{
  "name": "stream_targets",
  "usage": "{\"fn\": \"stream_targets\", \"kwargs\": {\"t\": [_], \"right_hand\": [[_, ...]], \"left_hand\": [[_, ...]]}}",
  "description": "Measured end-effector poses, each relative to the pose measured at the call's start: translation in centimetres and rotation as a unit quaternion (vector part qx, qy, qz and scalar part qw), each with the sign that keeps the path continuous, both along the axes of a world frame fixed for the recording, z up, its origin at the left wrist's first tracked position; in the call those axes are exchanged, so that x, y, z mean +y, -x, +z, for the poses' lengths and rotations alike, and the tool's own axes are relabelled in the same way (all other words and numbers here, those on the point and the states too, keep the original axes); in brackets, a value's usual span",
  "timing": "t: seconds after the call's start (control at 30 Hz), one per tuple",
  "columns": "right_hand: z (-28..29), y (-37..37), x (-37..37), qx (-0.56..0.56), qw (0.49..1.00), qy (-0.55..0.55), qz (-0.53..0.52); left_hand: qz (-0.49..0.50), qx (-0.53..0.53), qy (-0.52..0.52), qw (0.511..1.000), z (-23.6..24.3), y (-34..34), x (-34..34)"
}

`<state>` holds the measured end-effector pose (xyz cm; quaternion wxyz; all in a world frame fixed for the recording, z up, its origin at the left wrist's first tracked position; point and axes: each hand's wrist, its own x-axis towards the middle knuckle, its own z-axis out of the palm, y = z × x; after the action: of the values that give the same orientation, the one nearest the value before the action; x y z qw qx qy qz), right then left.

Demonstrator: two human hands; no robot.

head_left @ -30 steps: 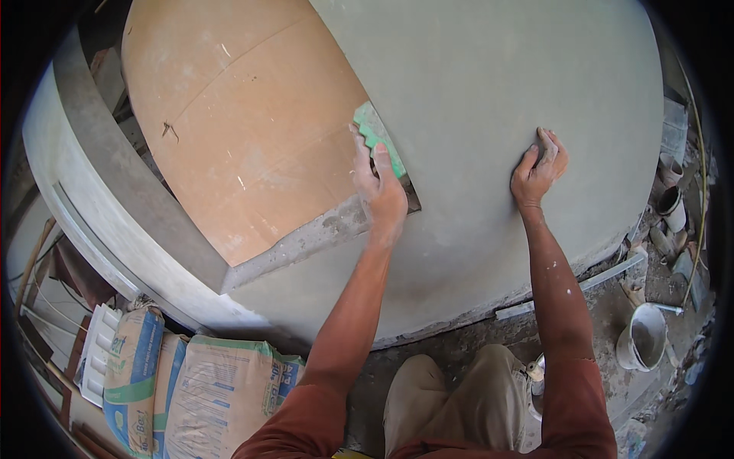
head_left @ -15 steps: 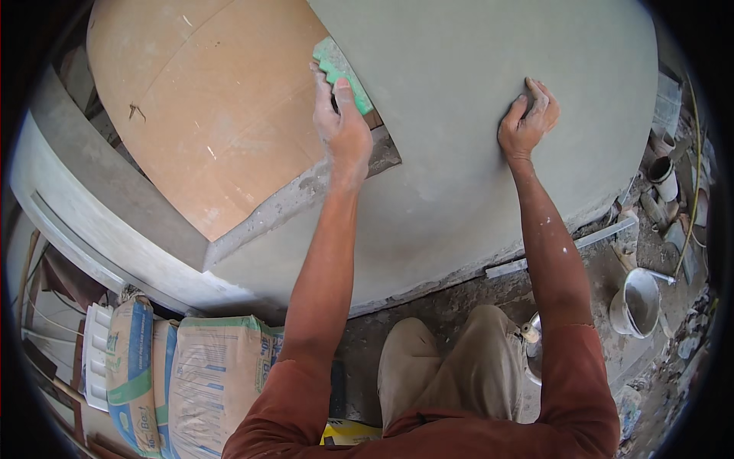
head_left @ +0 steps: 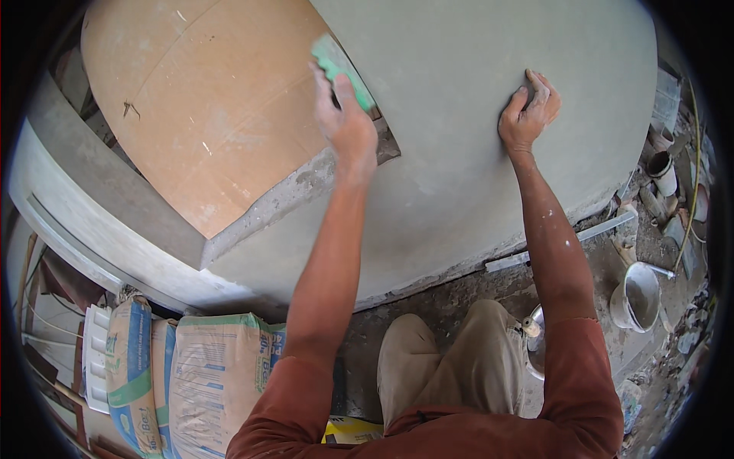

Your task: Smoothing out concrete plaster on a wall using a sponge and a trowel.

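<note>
My left hand (head_left: pixel 345 130), slightly smeared by motion, is closed round a green sponge (head_left: pixel 342 73) with a wavy edge and a greyish face. The sponge lies along the plastered edge of a wall opening, beside the brown board (head_left: pixel 214 107) that covers it. Over on the right, my right hand (head_left: pixel 530 115) rests against the smooth grey plastered wall (head_left: pixel 451 153). Its thumb and fingers are apart and loosely bent, with nothing visible in them. Pale plaster marks both hands.
Printed paper sacks (head_left: pixel 218 375) stand at lower left below a curved ledge (head_left: pixel 115 226). On the floor at right are a white bucket (head_left: pixel 637 298), a long metal straightedge (head_left: pixel 566 243) and rubble. A round metal pan (head_left: pixel 537 348) sits by my right knee.
The view has shifted slightly. My left hand has moved a little with the sponge along the opening's edge and is now blurred; my right hand stays on the wall nearly unchanged.
</note>
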<state>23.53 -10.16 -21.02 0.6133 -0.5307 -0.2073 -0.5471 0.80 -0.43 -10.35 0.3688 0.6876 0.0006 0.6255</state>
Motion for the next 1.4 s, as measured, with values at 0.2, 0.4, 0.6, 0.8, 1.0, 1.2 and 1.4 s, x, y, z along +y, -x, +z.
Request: {"fn": "stream_targets", "kwargs": {"t": [0.2, 0.4, 0.6, 0.8, 1.0, 1.2, 1.4], "right_hand": [[0.2, 0.4, 0.1, 0.0, 1.0, 0.001, 0.002], [-0.2, -0.1, -0.3, 0.001, 1.0, 0.013, -0.023], [0.5, 5.9, -2.0, 0.033, 0.997, 0.073, -0.005], [-6.3, 21.6, -4.2, 0.368, 0.511, 0.021, 0.776], [-4.6, 27.6, -5.7, 0.306, 0.143, -0.012, 0.941], [-4.4, 26.7, -4.6, 0.254, 0.076, 0.004, 0.964], [13.3, 21.3, -4.6, 0.117, 0.588, 0.075, 0.797]], "left_hand": [[0.046, -0.133, -0.072, 0.988, 14.4, 2.6, 1.0], [-0.321, -0.131, 0.141, 0.927, 4.1, 6.9, -2.9], [-0.424, -0.103, 0.329, 0.838, -7.1, 9.8, -4.3], [-0.453, -0.012, 0.292, 0.842, -11.0, 11.2, -5.3], [-0.862, -0.099, 0.224, 0.444, -20.5, 13.2, 0.4], [-0.371, -0.001, 0.301, 0.879, -16.1, 17.7, -2.7], [0.449, -0.011, -0.035, 0.893, -12.4, 35.5, -3.3]]}}
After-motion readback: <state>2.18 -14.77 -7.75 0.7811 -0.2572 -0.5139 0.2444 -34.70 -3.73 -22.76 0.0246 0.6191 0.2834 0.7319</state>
